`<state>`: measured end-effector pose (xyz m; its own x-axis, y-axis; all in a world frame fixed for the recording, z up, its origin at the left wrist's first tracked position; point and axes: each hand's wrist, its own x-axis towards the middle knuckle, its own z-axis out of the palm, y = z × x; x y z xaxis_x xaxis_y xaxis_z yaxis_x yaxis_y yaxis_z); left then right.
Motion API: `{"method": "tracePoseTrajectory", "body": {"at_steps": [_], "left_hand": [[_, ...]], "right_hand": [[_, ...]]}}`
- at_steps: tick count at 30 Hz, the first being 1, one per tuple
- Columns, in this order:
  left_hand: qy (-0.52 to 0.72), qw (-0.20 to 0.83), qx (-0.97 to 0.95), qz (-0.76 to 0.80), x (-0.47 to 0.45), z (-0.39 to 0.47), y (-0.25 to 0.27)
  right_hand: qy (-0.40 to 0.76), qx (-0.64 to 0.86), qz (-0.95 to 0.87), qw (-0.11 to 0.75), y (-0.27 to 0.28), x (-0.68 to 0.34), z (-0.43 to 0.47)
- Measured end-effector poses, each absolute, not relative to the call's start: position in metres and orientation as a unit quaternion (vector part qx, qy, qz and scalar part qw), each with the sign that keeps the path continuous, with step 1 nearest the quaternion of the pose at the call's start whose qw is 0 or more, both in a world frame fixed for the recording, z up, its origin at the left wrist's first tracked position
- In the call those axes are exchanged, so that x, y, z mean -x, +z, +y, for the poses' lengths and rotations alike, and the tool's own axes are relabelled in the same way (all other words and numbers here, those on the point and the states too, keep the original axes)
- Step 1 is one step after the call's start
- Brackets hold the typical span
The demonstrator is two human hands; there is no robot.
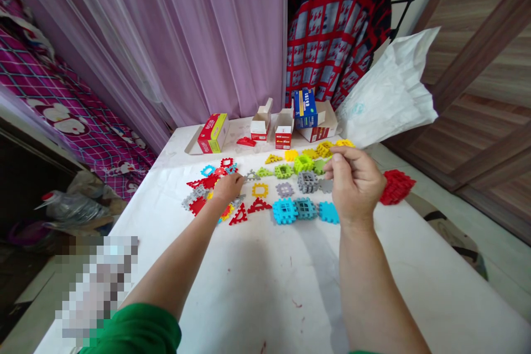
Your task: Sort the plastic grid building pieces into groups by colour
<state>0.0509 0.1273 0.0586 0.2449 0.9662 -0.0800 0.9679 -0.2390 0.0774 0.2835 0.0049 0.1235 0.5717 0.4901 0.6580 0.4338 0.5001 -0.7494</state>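
Note:
My left hand (pixel 229 187) is closed, its fingertips down at the right side of a mixed heap of interlocking plastic tiles, including a red tile (pixel 198 206). Whatever those fingers hold is hidden. Raised over the right side of the table, my right hand (pixel 354 185) has thumb and fingers curled together; anything in the pinch cannot be made out. Between the hands lie a yellow square frame (pixel 260 190), a red triangle (pixel 259 206) and a green stack (pixel 303 163). A grey stack (pixel 307 182) and blue tiles (pixel 285 211) sit just left of my right hand.
A red tile stack (pixel 397 186) stands right of my right hand. Along the back are a red-and-yellow box (pixel 213 134), small open cartons (pixel 284 137), a blue box (pixel 305 109) and a white bag (pixel 385 91). Yellow tiles (pixel 291 155) lie before them on the white table (pixel 249 293).

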Motion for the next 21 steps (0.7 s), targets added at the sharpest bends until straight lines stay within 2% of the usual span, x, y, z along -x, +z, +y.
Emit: {"method": "tracePoseTrajectory", "body": {"at_steps": [14,21], "left_hand": [[-0.119,0.105,-0.808,0.568,-0.066,0.156,0.052],[-0.154,0.079,-0.804,0.569,-0.074,0.152,0.066]], "right_hand": [[0.021,0.490,-0.461,0.740,0.122,-0.286,0.005],[0.024,0.495,-0.459,0.738,0.123,-0.286,0.005]]}}
